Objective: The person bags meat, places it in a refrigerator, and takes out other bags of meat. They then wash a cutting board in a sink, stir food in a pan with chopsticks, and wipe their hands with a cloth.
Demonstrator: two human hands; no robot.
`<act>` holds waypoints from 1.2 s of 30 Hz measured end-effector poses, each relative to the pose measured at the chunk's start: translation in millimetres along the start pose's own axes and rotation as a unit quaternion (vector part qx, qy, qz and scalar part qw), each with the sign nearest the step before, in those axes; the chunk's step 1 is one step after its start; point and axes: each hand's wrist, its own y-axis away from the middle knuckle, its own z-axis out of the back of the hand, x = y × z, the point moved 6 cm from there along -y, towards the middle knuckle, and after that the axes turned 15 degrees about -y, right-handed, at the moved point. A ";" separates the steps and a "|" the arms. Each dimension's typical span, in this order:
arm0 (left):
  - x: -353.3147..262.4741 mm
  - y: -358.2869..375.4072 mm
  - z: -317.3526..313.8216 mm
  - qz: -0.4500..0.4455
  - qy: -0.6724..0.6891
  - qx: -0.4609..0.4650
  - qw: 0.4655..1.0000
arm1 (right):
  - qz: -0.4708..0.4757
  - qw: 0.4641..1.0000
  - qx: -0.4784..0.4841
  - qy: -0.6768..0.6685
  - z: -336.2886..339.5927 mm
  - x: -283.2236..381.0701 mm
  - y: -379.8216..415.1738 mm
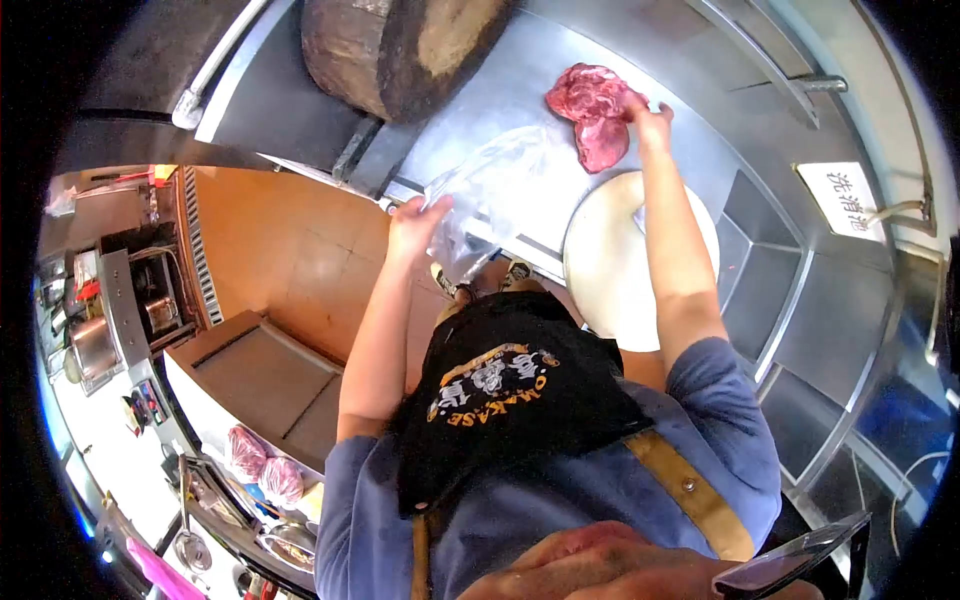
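- Head view, clock read from picture centre: left hand point(412, 222) between 10 and 11, fingers curled in, thumb out, gripping the edge of a clear plastic bag point(512, 160).
- Right hand point(652, 122) between 1 and 2, fingers on the right edge of the raw red meat point(590, 105); blurred, can't tell how far closed or if gripping.
- Meat at 1, two joined lobes, lying flat on the metal counter point(450, 130).
- Bag at 12, crumpled, spread from left hand toward meat, apart from it.
- Round white board point(605, 265) between 2 and 3, just below meat, partly under right forearm.
- Black apron point(500, 400) at 6, on the wearer.
- Thick round wooden block point(390, 55) between 11 and 12.
- Metal sinks point(825, 310) at 3; white sign point(840, 200) above them, between 2 and 3.
- Pink bagged items point(265, 467) at 8.
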 end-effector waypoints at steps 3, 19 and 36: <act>13.6 4.0 -18.3 0.092 0.350 0.056 0.930 | -0.295 0.936 0.173 -0.084 -26.8 -15.2 -7.1; 3.0 23.5 27.2 0.067 0.555 -0.024 0.828 | -0.392 0.837 0.380 0.004 -48.9 -33.8 -67.7; 6.2 11.6 14.1 0.069 0.567 -0.029 0.821 | 0.077 0.912 0.333 0.227 -18.6 -45.7 51.2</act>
